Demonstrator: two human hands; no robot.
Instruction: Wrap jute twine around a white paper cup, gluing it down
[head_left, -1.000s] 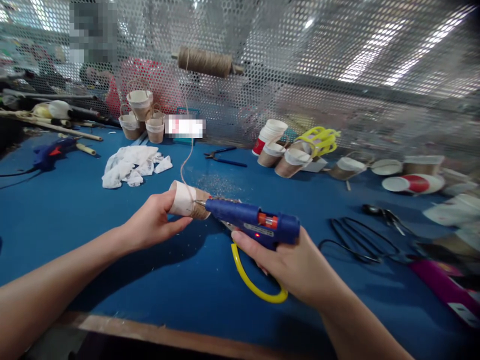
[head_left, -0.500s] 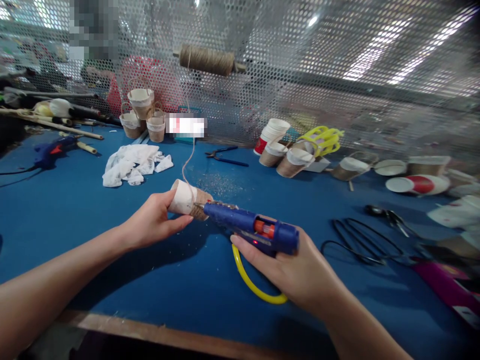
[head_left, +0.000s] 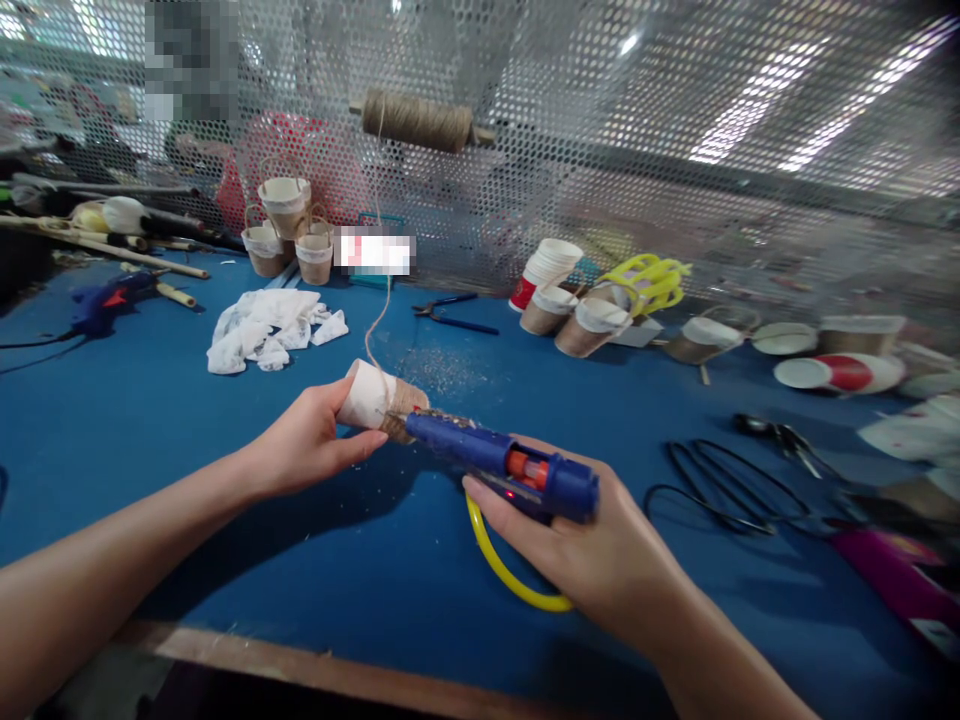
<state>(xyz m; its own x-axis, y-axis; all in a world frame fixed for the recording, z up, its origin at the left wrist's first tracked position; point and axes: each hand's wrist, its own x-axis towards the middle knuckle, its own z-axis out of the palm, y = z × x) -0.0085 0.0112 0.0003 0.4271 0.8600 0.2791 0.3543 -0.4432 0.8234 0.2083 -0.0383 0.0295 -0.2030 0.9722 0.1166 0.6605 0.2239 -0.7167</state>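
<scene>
My left hand point(head_left: 313, 440) is closed round the open end of a white paper cup point(head_left: 366, 394), which lies on its side above the table. Brown twine covers the cup's other end. In my right hand point(head_left: 577, 540) is a blue hot glue gun point(head_left: 480, 448) with a yellow trigger guard; its nozzle points left and meets the cup beside the edge of the wound twine. A strand of twine point(head_left: 387, 300) runs up from the cup to a twine spool point(head_left: 417, 120) on the mesh. The fingers behind the glue gun are partly hidden.
Pliers point(head_left: 457, 313) and crumpled white cloth point(head_left: 264, 328) lie beyond the cup on the blue table point(head_left: 360, 570). Small twine-wrapped buckets point(head_left: 315, 260) stand at back left, more cups point(head_left: 592, 322) at right. Another glue gun point(head_left: 112, 300) rests at left; a black cable point(head_left: 712, 485) lies right.
The glue gun's rear has dipped and its nozzle has shifted slightly down along the twine edge. My left hand holds the cup almost unmoved.
</scene>
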